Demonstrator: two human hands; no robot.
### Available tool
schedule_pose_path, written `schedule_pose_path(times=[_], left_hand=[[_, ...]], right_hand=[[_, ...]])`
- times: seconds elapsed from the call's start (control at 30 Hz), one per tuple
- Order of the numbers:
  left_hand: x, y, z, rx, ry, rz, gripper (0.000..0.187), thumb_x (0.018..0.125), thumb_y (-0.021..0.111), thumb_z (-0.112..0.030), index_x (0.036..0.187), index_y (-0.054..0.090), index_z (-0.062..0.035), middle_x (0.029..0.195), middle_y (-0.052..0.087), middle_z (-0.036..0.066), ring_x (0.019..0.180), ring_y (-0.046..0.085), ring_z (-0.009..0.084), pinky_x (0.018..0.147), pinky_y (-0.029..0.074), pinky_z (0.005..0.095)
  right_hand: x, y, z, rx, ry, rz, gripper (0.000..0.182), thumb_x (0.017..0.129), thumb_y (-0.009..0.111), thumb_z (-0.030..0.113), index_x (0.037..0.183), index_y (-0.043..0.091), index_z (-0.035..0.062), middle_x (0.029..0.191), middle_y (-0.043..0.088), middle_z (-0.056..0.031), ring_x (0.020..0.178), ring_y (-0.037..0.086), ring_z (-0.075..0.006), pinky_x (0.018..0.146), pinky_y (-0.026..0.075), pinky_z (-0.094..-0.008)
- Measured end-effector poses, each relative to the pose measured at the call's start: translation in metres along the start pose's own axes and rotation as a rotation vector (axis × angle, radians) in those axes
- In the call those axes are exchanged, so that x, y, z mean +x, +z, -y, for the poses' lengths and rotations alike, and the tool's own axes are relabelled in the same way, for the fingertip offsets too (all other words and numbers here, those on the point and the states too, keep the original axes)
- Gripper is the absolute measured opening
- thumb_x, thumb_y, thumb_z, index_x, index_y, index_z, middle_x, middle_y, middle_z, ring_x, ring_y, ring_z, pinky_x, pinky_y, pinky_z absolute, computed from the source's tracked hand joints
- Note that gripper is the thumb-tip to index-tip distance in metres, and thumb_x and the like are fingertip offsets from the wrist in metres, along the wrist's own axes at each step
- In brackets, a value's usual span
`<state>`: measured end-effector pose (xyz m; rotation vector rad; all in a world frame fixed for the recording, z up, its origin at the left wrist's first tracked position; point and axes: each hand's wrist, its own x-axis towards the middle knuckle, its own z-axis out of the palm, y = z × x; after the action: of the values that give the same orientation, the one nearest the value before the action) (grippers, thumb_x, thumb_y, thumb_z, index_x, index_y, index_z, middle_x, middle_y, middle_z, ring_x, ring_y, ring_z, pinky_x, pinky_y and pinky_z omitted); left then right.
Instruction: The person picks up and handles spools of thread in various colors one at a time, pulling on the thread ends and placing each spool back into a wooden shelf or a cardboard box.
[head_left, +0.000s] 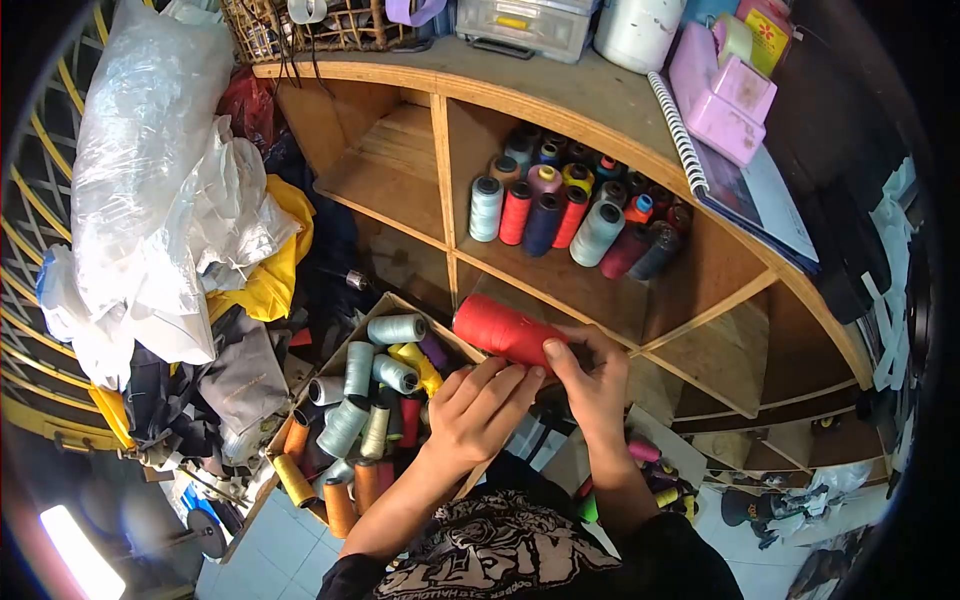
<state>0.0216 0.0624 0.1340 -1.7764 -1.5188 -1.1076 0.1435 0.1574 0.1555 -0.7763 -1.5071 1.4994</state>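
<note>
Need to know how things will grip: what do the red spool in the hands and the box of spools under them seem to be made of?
Red spool: wound thread, matte and finely ribbed; the core is hidden. Both the left hand and the right hand hold it. Box: probably cardboard, with thin, plain brown walls and a dull finish.

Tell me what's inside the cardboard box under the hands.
The cardboard box holds thread cones lying jumbled: grey-blue, yellow, purple, red, orange and mustard. The left hand and forearm cover its right part, so anything there, or under the top cones, is hidden.
</note>
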Motion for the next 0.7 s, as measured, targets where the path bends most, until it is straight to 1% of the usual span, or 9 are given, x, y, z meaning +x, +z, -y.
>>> schedule_pose_path(times=[0.17,0.37,0.43,0.47,0.53,0.57,0.63,0.67,0.7], left_hand=[[-0.001,-0.001,0.003,0.014,0.004,0.013,0.033,0.065,0.069,-0.011,0.097,0.069,-0.0050,0.095,0.062,0.007,0.084,0.062,0.0199,0.063,0.046,0.0283],[-0.002,-0.002,0.000,-0.050,-0.081,-0.005,0.031,0.062,0.072,-0.003,0.092,0.066,-0.0030,0.092,0.060,0.008,0.083,0.062,0.0219,0.065,0.049,0.0303],[0.000,-0.006,-0.004,-0.149,-0.135,-0.013,0.024,0.068,0.069,0.004,0.089,0.062,-0.0019,0.090,0.059,0.011,0.080,0.063,0.0263,0.065,0.051,0.0340],[-0.003,-0.006,-0.005,-0.149,-0.136,-0.013,0.024,0.068,0.069,0.004,0.089,0.062,-0.0019,0.090,0.059,0.011,0.080,0.063,0.0263,0.065,0.051,0.0340],[-0.009,-0.005,-0.006,-0.187,-0.254,-0.028,0.022,0.071,0.069,0.005,0.090,0.059,-0.0015,0.091,0.059,0.012,0.079,0.063,0.0270,0.065,0.051,0.0337],[-0.011,-0.004,-0.005,-0.186,-0.254,-0.028,0.022,0.071,0.069,0.005,0.090,0.059,-0.0015,0.091,0.059,0.012,0.079,0.063,0.0270,0.065,0.051,0.0337],[-0.014,-0.004,-0.004,-0.224,-0.342,-0.042,0.024,0.072,0.071,0.003,0.091,0.058,-0.0014,0.091,0.060,0.012,0.078,0.063,0.0265,0.064,0.051,0.0319],[-0.014,-0.004,-0.006,-0.225,-0.341,-0.043,0.024,0.072,0.071,0.003,0.091,0.058,-0.0014,0.091,0.060,0.012,0.078,0.063,0.0265,0.064,0.051,0.0319],[-0.014,-0.002,-0.008,-0.242,-0.399,-0.065,0.030,0.068,0.074,0.002,0.094,0.060,-0.0020,0.091,0.060,0.011,0.078,0.062,0.0255,0.064,0.051,0.0319]], right_hand=[[0.003,-0.003,-0.007,0.003,0.066,0.016,0.024,0.087,0.069,0.014,0.097,0.062,-0.0065,0.084,0.066,-0.0075,0.072,0.060,-0.0077,0.061,0.051,-0.0213],[0.006,0.002,-0.002,0.129,0.152,-0.029,0.026,0.087,0.068,0.015,0.097,0.060,-0.0075,0.084,0.066,-0.0118,0.069,0.064,-0.0125,0.055,0.056,-0.0261],[0.008,0.000,-0.002,0.126,0.165,-0.029,0.027,0.089,0.066,0.017,0.097,0.059,-0.0078,0.083,0.065,-0.0134,0.065,0.065,-0.0156,0.054,0.058,-0.0287],[0.009,0.000,-0.002,0.125,0.166,-0.028,0.027,0.089,0.066,0.017,0.097,0.059,-0.0078,0.083,0.065,-0.0134,0.065,0.065,-0.0156,0.054,0.058,-0.0287],[0.010,-0.001,-0.004,0.130,0.175,-0.045,0.027,0.090,0.064,0.018,0.097,0.059,-0.0079,0.083,0.065,-0.0129,0.063,0.065,-0.0162,0.055,0.058,-0.0281],[0.010,0.000,-0.003,0.130,0.174,-0.043,0.027,0.090,0.064,0.018,0.097,0.059,-0.0079,0.083,0.065,-0.0129,0.063,0.065,-0.0162,0.055,0.058,-0.0281],[0.009,0.000,0.000,0.161,0.143,-0.044,0.028,0.091,0.062,0.019,0.097,0.059,-0.0079,0.082,0.064,-0.0122,0.063,0.065,-0.0157,0.055,0.058,-0.0280],[0.009,0.000,0.000,0.160,0.141,-0.044,0.028,0.091,0.062,0.019,0.097,0.059,-0.0079,0.082,0.064,-0.0122,0.063,0.065,-0.0157,0.055,0.058,-0.0280],[0.008,0.000,0.001,0.155,0.125,-0.040,0.027,0.091,0.063,0.018,0.097,0.059,-0.0077,0.082,0.064,-0.0113,0.065,0.065,-0.0152,0.056,0.058,-0.0277]])
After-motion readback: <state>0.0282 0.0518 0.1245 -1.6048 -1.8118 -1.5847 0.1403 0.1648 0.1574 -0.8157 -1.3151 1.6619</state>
